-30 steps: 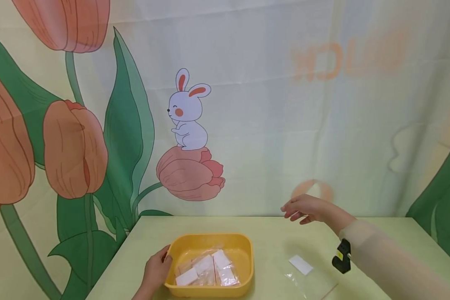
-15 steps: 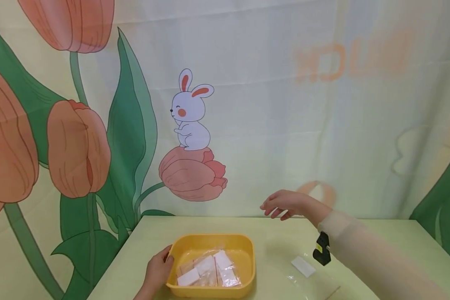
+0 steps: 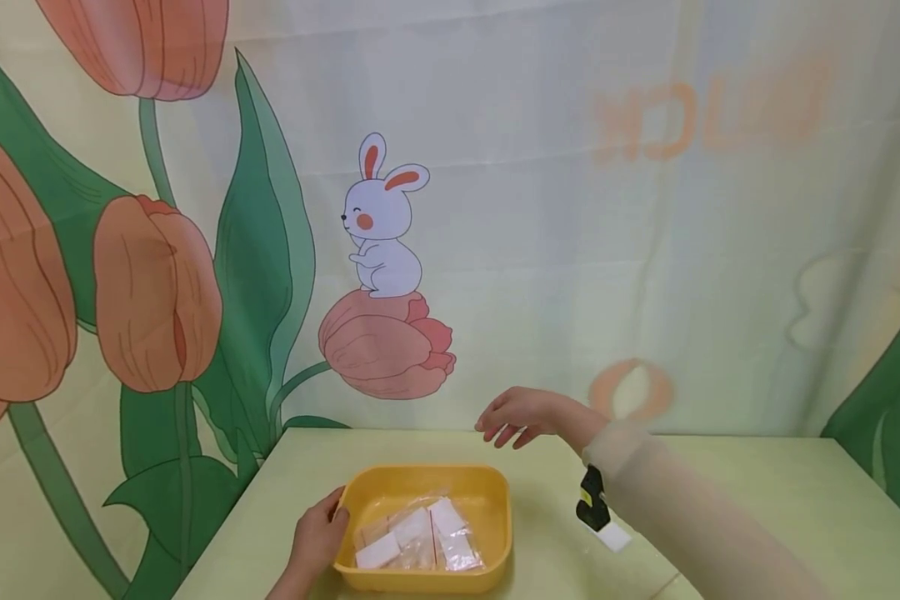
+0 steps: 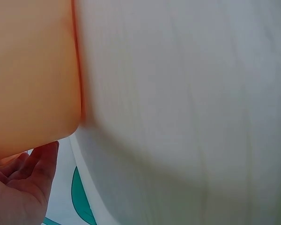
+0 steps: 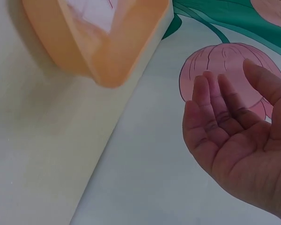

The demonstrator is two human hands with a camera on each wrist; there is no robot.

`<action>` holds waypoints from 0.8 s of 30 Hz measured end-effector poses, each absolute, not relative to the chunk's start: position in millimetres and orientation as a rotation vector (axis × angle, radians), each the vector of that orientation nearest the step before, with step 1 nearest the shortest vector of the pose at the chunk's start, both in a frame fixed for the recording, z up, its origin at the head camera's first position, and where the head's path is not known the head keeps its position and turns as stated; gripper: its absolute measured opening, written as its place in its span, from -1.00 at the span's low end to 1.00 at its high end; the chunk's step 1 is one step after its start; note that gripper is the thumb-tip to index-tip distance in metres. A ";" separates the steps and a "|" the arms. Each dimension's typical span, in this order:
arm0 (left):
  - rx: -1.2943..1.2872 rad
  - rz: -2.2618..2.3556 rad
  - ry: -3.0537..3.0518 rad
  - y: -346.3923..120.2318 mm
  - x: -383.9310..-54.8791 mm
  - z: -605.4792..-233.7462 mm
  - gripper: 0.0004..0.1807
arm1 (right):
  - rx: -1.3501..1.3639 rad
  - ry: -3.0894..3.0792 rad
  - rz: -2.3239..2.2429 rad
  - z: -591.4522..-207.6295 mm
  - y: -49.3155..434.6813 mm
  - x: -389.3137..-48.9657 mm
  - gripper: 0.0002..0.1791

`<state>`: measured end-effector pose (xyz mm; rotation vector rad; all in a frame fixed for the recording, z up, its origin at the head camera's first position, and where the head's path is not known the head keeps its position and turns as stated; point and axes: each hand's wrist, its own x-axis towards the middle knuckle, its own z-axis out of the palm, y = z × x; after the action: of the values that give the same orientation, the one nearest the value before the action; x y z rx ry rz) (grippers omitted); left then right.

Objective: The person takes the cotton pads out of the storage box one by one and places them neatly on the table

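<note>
Meanwhile, a left hand (image 3: 317, 537) grips the near-left rim of a light, rigid yellow tray (image 3: 497, 500) of thin, likely slippery plastic packets (image 3: 418, 539) on the table (image 3: 757, 483), while the empty right hand (image 3: 516, 415) hovers relaxed beyond it.

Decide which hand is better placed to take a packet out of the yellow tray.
Right. The right hand hovers open and free just beyond the yellow tray, while the left hand grips its left rim.
</note>
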<state>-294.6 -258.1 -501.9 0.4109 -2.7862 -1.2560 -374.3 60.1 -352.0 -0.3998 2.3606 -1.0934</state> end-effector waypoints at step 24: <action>0.381 -1.227 -2.777 -258.1 -294.6 -502.5 -0.46 | -0.381 2.264 -1.107 -387.7 -7.3 -373.8 -0.69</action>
<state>-294.6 -258.1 -502.5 0.3812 -2.7769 -1.2266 -373.8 -7.3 -387.7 -0.3811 2.2645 -1.1068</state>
